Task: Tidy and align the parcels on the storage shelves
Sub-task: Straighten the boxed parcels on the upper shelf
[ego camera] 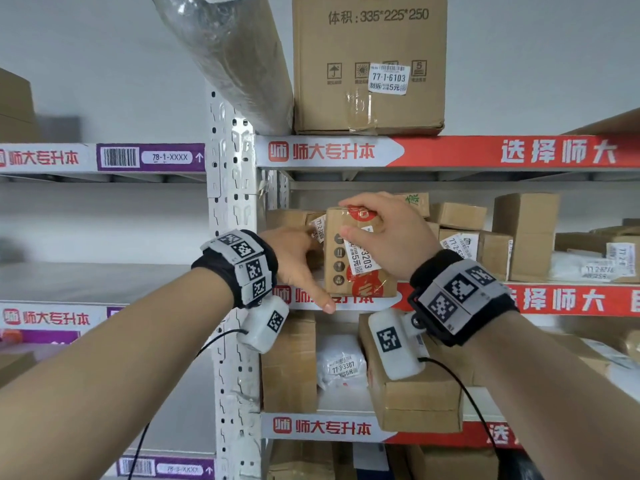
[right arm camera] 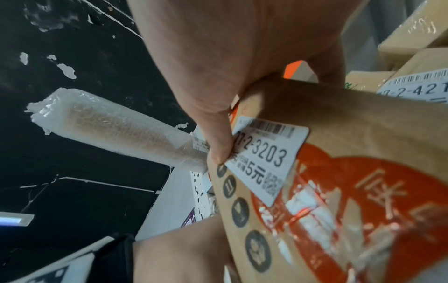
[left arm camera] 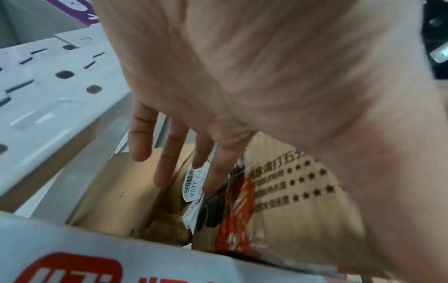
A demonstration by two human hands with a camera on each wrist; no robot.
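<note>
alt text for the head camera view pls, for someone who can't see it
A person's right hand grips the top of an upright brown parcel labelled 3203 at the front of a middle storage shelf, while the left hand reaches with straight fingers into the space on the parcel's left. More cardboard boxes crowd the shelf to the right, and a large carton stands on the shelf above.

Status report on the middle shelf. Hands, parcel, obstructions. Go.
Right hand grips the upright 3203 box at its top corner. Left hand open, fingers flat along the box's left side. Parcel 3208 crowds that side.
</note>
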